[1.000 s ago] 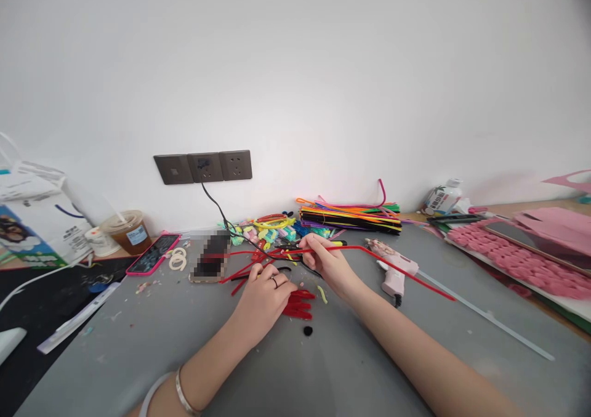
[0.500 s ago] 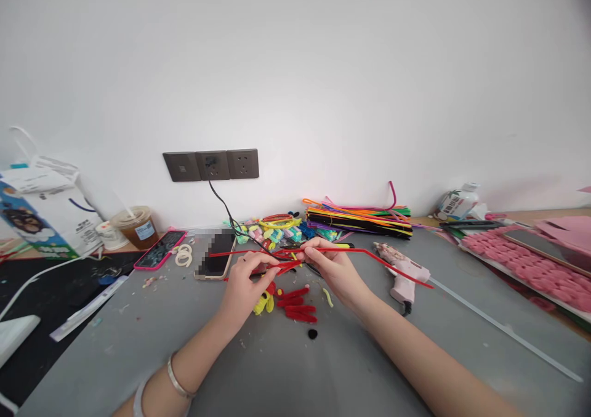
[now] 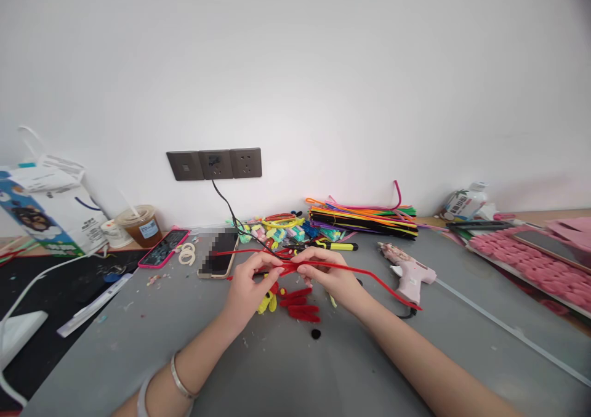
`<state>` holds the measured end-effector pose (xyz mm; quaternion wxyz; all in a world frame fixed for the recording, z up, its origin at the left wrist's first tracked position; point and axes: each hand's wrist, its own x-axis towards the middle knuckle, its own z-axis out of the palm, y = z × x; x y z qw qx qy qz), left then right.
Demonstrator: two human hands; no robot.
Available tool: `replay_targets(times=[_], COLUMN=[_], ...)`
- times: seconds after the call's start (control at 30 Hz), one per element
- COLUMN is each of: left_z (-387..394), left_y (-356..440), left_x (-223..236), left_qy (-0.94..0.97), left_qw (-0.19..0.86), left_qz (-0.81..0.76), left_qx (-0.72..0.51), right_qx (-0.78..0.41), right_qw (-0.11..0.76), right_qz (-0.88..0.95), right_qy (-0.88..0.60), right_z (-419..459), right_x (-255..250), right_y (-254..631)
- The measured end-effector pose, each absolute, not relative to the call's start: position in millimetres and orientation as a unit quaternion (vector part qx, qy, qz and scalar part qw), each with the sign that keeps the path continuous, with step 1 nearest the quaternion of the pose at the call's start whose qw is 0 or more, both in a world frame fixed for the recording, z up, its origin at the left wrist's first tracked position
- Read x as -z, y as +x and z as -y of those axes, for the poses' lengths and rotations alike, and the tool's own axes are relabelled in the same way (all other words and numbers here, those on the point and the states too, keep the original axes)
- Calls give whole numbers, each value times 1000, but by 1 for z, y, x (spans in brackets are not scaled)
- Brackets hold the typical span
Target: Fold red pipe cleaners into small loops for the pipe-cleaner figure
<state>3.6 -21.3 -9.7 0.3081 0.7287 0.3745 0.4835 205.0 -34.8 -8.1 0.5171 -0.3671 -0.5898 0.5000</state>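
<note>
Both hands pinch red pipe cleaners (image 3: 357,268) in front of me, above the grey table. My left hand (image 3: 252,284) has thumb and fingertips closed on them from the left. From the other side, my right hand (image 3: 329,272) grips them close to the left fingertips. One long end runs right and bends downward; another sticks out left past the phone (image 3: 225,254). Below the hands lie folded red pipe-cleaner pieces (image 3: 302,309), a small yellow fuzzy figure (image 3: 266,302) and a black pom-pom (image 3: 316,334). Yellow-handled pliers (image 3: 337,246) rest just behind the right hand.
A bundle of coloured pipe cleaners (image 3: 362,221) lies by the wall. At right are a pink glue gun (image 3: 410,275) with a long glue stick and a pink fuzzy mat (image 3: 521,257). A drink cup (image 3: 141,226) and a pink-cased phone (image 3: 165,249) sit left. A black cable (image 3: 224,201) hangs from the socket.
My right hand has moved slightly down and closer to the left hand, and the red pipe cleaner's right end has dropped lower. The pliers behind are more exposed. The view has shifted slightly.
</note>
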Motion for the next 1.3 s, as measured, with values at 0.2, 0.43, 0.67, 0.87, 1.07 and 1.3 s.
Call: replay_targets(times=[0.2, 0.43, 0.67, 0.87, 1.07, 1.3], left_z=[25, 22, 21, 23, 25, 25], left_y=[3, 2, 2, 3, 2, 1], left_x=[13, 15, 10, 10, 10, 11], left_qy=[767, 774, 762, 754, 731, 750], left_qw=[212, 163, 208, 245, 273, 249], left_qz=[-362, -349, -333, -360, -386, -373], left_qx=[-486, -503, -515, -491, -493, -486], right_qx=[-470, -442, -411, -480, -482, -494], right_qw=[546, 539, 588, 595, 569, 541], right_qz=[581, 603, 571, 519, 562, 579], right_qy=[-379, -387, -399, -383, -357, -358], right_z=[37, 41, 38, 36, 38, 37], right_x=[9, 7, 3, 2, 4, 8], right_y=[201, 199, 204, 203, 199, 199])
